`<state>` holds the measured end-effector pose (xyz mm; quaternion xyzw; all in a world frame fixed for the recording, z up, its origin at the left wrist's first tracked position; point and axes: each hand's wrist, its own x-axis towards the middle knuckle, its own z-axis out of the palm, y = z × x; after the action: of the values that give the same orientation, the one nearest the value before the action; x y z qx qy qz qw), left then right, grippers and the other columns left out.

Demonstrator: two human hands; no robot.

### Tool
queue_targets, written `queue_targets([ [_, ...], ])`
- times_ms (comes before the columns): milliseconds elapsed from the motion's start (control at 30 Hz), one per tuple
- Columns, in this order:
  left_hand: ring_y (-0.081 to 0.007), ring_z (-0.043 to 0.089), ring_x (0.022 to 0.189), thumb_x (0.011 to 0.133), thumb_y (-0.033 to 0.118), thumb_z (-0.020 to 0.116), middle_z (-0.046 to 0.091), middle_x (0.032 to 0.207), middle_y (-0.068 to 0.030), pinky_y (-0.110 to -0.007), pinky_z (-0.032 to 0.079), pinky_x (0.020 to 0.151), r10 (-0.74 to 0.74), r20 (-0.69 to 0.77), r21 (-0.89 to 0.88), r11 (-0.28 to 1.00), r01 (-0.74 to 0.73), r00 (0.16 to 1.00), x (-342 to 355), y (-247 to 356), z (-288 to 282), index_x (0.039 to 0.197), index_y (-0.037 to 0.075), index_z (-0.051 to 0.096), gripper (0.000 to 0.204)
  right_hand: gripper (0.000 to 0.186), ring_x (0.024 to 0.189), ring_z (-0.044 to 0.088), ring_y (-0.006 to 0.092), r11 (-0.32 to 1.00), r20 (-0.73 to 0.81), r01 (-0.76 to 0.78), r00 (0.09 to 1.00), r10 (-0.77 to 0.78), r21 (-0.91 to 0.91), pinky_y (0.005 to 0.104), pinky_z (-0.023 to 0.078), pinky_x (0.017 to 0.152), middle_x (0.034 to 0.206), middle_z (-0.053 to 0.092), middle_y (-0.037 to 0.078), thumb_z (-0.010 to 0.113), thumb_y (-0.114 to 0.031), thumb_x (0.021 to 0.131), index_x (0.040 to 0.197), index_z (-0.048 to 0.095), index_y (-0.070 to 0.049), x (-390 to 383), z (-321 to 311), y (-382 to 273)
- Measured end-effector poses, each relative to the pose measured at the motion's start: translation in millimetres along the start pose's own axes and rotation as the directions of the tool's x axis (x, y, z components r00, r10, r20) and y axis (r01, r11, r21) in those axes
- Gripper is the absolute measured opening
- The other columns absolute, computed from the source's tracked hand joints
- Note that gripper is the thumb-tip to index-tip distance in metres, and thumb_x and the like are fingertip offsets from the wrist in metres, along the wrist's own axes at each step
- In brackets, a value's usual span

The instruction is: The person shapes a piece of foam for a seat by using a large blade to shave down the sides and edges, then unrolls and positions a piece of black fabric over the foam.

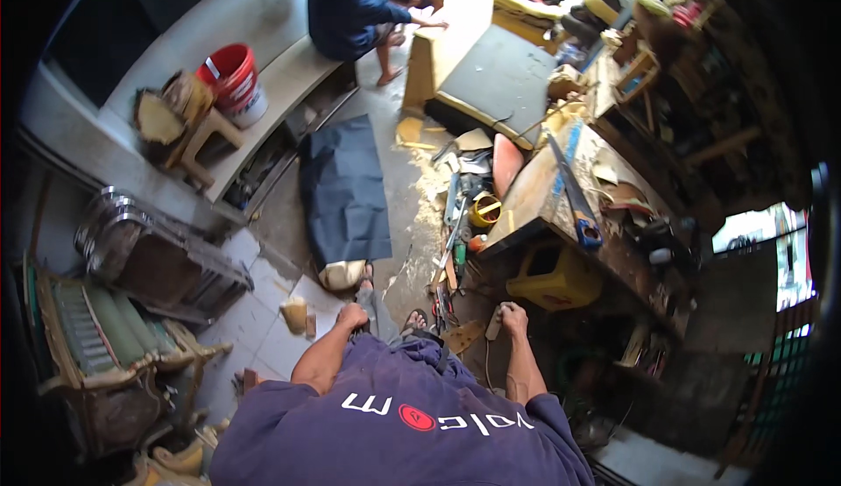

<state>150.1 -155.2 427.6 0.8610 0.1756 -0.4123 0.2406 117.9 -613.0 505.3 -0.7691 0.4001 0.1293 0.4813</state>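
Note:
My right hand (514,318) is closed round a small pale oblong block (493,326), with a thin cord trailing down from it; I cannot make out its exact kind. My left hand (352,315) hangs by my left thigh with its fingers curled, and whatever they may hold is hidden. Just ahead of the left hand a dark sheet (346,192) lies draped over something on the floor. Between my hands, hand tools (455,254) and scraps lie on the floor by my feet. A yellow plastic stool (556,280) stands under the workbench, beyond my right hand.
A handsaw (578,201) lies on the wooden workbench (530,197) at the right. A grey padded panel (499,83) lies ahead. Another person (346,13) sits low at the far left. A red bucket (232,78) stands on the ledge; carved chair frames (105,337) crowd the left.

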Motion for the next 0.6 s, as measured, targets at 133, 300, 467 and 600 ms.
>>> queue_targets([
  [133, -0.0402, 0.061, 0.120, 0.086, 0.039, 0.057, 0.065, 0.126, -0.0226, -0.047, 0.048, 0.103, 0.180, -0.001, 0.120, 0.977, -0.179, 0.984, -0.3, 15.1, 2.5, 0.118, 0.007, 0.071, 0.047, 0.032, 0.090, 0.071, 0.0294, 0.968, -0.077, 0.069, 0.993, -0.090, -0.242, 0.0412, 0.054, 0.082, 0.089, 0.073, 0.013, 0.054, -0.033, 0.086, 0.094, 0.074, -0.009, -45.1, -8.5, 90.3],
  [300, -0.0390, 0.061, 0.120, 0.091, 0.051, 0.050, 0.065, 0.125, -0.0207, -0.045, 0.047, 0.103, 0.250, 0.012, 0.131, 0.960, -0.249, 0.968, -19.4, 10.1, 7.9, 0.116, 0.006, 0.072, 0.056, 0.028, 0.098, 0.071, 0.0295, 0.650, 0.447, 0.305, 0.892, 0.060, -0.696, 0.0440, 0.056, 0.082, 0.107, 0.074, 0.011, 0.058, -0.034, 0.086, 0.094, 0.078, -0.016, -81.6, 32.8, 263.8],
  [467, -0.0366, 0.062, 0.120, 0.085, 0.043, 0.055, 0.067, 0.126, -0.0164, -0.043, 0.048, 0.103, 0.281, 0.121, 0.201, 0.932, -0.301, 0.952, -18.0, 17.9, 8.5, 0.119, 0.018, 0.073, 0.046, 0.041, 0.117, 0.064, 0.0371, 0.675, 0.349, 0.081, 0.897, 0.272, -0.733, 0.0470, 0.054, 0.091, 0.123, 0.067, 0.021, 0.050, -0.032, 0.090, 0.113, 0.074, -0.009, -118.7, 110.3, 329.5],
  [600, -0.0329, 0.063, 0.120, 0.084, 0.044, 0.056, 0.068, 0.125, -0.0122, -0.041, 0.048, 0.102, 0.262, 0.201, 0.262, 0.914, -0.309, 0.944, 24.6, -3.3, 5.4, 0.122, 0.021, 0.072, 0.047, 0.041, 0.119, 0.062, 0.0381, 0.908, 0.070, -0.144, 0.980, 0.185, -0.393, 0.0485, 0.051, 0.096, 0.126, 0.065, 0.019, 0.052, -0.033, 0.090, 0.115, 0.073, -0.009, -98.5, 134.6, 287.7],
])
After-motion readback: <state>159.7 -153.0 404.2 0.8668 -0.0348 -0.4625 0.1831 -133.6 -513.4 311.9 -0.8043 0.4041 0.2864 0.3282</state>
